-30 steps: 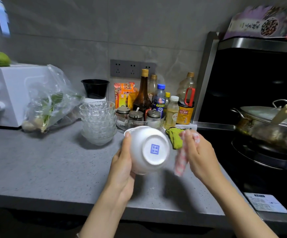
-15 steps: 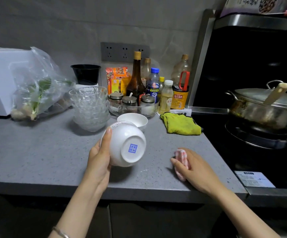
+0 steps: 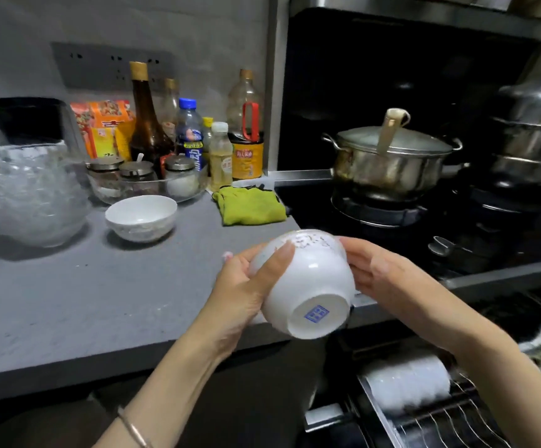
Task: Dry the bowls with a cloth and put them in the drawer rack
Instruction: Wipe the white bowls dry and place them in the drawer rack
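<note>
Right hand [image 3: 388, 279] has joined left hand [image 3: 240, 286] on blue-stamped bowl [image 3: 307, 286].

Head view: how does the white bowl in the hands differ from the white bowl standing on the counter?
Pose: the held bowl is tipped on its side, base and blue mark toward the camera; the counter bowl stands upright, opening up.
Support: the held bowl is gripped between the left hand and right hand, off the counter; the counter bowl rests on the counter, untouched.
Both are white, round and alike in shape.
</note>
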A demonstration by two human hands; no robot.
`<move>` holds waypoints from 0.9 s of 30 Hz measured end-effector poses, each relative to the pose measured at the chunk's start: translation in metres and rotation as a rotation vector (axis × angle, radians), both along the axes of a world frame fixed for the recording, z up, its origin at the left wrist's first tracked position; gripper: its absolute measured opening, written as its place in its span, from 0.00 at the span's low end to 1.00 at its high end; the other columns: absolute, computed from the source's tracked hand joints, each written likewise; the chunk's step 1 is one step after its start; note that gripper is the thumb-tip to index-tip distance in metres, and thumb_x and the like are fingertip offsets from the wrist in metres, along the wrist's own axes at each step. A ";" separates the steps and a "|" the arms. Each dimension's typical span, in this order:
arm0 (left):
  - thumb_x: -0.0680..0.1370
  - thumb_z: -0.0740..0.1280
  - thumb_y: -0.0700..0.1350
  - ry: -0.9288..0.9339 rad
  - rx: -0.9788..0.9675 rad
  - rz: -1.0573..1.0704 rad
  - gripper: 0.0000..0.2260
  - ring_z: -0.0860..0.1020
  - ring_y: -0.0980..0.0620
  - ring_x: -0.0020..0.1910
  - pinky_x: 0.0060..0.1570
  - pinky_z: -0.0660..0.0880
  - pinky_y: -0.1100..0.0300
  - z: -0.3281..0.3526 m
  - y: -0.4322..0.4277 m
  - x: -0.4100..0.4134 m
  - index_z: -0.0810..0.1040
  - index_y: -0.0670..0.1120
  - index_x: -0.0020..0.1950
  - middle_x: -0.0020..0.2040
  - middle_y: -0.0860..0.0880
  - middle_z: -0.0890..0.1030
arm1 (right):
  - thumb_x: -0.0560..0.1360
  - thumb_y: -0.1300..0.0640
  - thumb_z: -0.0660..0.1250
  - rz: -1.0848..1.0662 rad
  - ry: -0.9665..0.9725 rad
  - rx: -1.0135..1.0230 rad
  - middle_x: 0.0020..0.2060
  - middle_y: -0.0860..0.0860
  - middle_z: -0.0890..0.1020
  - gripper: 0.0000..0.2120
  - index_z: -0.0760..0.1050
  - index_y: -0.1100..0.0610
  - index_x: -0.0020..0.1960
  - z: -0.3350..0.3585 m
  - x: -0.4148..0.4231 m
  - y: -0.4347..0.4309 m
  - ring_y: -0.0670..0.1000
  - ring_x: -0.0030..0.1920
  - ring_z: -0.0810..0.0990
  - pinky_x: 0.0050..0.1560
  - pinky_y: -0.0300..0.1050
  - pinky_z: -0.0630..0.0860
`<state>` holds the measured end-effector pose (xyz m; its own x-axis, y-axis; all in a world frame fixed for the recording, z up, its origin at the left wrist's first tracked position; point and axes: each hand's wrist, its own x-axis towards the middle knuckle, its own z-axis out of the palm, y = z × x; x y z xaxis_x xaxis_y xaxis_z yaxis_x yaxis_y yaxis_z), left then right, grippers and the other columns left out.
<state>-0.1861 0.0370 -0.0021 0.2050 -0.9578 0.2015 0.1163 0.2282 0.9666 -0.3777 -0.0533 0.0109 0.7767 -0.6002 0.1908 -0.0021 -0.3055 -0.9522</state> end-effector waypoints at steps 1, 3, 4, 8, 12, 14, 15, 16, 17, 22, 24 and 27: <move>0.64 0.68 0.62 -0.002 0.015 -0.074 0.26 0.84 0.50 0.43 0.39 0.77 0.61 -0.005 -0.008 -0.017 0.83 0.47 0.53 0.46 0.45 0.86 | 0.67 0.32 0.67 -0.025 0.007 0.051 0.61 0.49 0.80 0.27 0.77 0.44 0.62 -0.003 -0.017 -0.003 0.48 0.61 0.78 0.58 0.44 0.75; 0.65 0.69 0.61 0.007 0.040 -0.215 0.25 0.83 0.51 0.42 0.38 0.77 0.62 -0.018 -0.026 -0.052 0.83 0.45 0.54 0.46 0.45 0.85 | 0.64 0.33 0.71 -0.084 0.030 0.151 0.54 0.51 0.84 0.27 0.80 0.46 0.58 -0.011 -0.057 -0.010 0.49 0.53 0.82 0.50 0.41 0.77; 0.65 0.69 0.60 0.006 0.055 -0.278 0.25 0.83 0.52 0.41 0.38 0.76 0.63 -0.027 -0.034 -0.070 0.83 0.45 0.54 0.45 0.45 0.85 | 0.62 0.34 0.73 -0.095 0.046 0.198 0.51 0.53 0.84 0.29 0.81 0.49 0.57 -0.017 -0.078 -0.013 0.50 0.50 0.82 0.48 0.40 0.78; 0.65 0.70 0.61 -0.077 0.122 -0.479 0.24 0.82 0.52 0.41 0.38 0.76 0.62 -0.071 -0.067 -0.138 0.83 0.45 0.52 0.46 0.43 0.85 | 0.59 0.44 0.81 -0.099 0.135 0.347 0.44 0.57 0.84 0.30 0.81 0.62 0.54 -0.044 -0.162 -0.017 0.51 0.43 0.82 0.45 0.39 0.77; 0.65 0.68 0.65 -0.188 0.136 -0.470 0.30 0.76 0.53 0.36 0.37 0.72 0.64 -0.114 -0.104 -0.195 0.80 0.37 0.45 0.37 0.44 0.81 | 0.57 0.48 0.83 -0.262 0.109 0.476 0.46 0.58 0.84 0.30 0.82 0.60 0.54 -0.089 -0.222 -0.025 0.50 0.44 0.83 0.46 0.39 0.78; 0.65 0.66 0.65 -0.241 0.114 -0.465 0.28 0.72 0.55 0.33 0.34 0.68 0.67 -0.131 -0.122 -0.219 0.77 0.38 0.38 0.33 0.50 0.76 | 0.59 0.49 0.82 -0.335 0.089 0.518 0.46 0.57 0.84 0.28 0.82 0.59 0.55 -0.108 -0.246 -0.032 0.49 0.43 0.83 0.45 0.38 0.78; 0.65 0.66 0.65 -0.262 0.101 -0.465 0.24 0.72 0.57 0.33 0.35 0.68 0.68 -0.140 -0.131 -0.230 0.76 0.42 0.37 0.33 0.52 0.75 | 0.60 0.51 0.81 -0.367 0.091 0.528 0.45 0.56 0.84 0.26 0.82 0.59 0.55 -0.115 -0.256 -0.036 0.48 0.43 0.83 0.44 0.37 0.78; 0.66 0.66 0.64 -0.277 0.089 -0.461 0.20 0.74 0.58 0.35 0.38 0.70 0.69 -0.150 -0.141 -0.239 0.77 0.46 0.38 0.34 0.55 0.77 | 0.62 0.51 0.80 -0.393 0.099 0.531 0.45 0.56 0.85 0.25 0.82 0.59 0.55 -0.122 -0.266 -0.043 0.49 0.43 0.83 0.44 0.37 0.77; 0.69 0.67 0.62 -0.284 0.086 -0.455 0.16 0.76 0.59 0.39 0.42 0.71 0.69 -0.162 -0.150 -0.247 0.78 0.49 0.41 0.37 0.57 0.79 | 0.62 0.51 0.79 -0.408 0.109 0.531 0.46 0.57 0.85 0.25 0.81 0.58 0.56 -0.127 -0.275 -0.050 0.49 0.44 0.83 0.45 0.37 0.77; 0.78 0.60 0.59 -0.642 0.146 -0.445 0.12 0.72 0.61 0.62 0.61 0.68 0.63 -0.227 -0.175 -0.267 0.72 0.59 0.60 0.60 0.65 0.75 | 0.59 0.53 0.80 -0.553 0.155 0.569 0.46 0.58 0.85 0.30 0.80 0.60 0.59 -0.156 -0.320 -0.099 0.49 0.41 0.82 0.43 0.38 0.78; 0.77 0.59 0.62 -0.948 0.067 -0.459 0.22 0.62 0.62 0.70 0.69 0.60 0.63 -0.247 -0.185 -0.270 0.63 0.60 0.71 0.70 0.63 0.65 | 0.58 0.52 0.78 -0.592 0.211 0.563 0.52 0.61 0.83 0.28 0.81 0.59 0.57 -0.170 -0.333 -0.120 0.52 0.47 0.82 0.46 0.39 0.79; 0.75 0.52 0.69 -1.198 -0.024 -0.438 0.34 0.51 0.60 0.75 0.74 0.49 0.63 -0.278 -0.206 -0.272 0.50 0.57 0.77 0.77 0.61 0.52 | 0.60 0.50 0.77 -0.598 0.308 0.539 0.51 0.59 0.84 0.23 0.83 0.56 0.53 -0.189 -0.339 -0.147 0.54 0.48 0.82 0.51 0.46 0.77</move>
<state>-0.4585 -0.1693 -0.2801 -0.4473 -0.8924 0.0589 -0.7522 0.4110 0.5150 -0.7165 -0.2008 -0.1779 0.2716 -0.8731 -0.4049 -0.3007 0.3227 -0.8975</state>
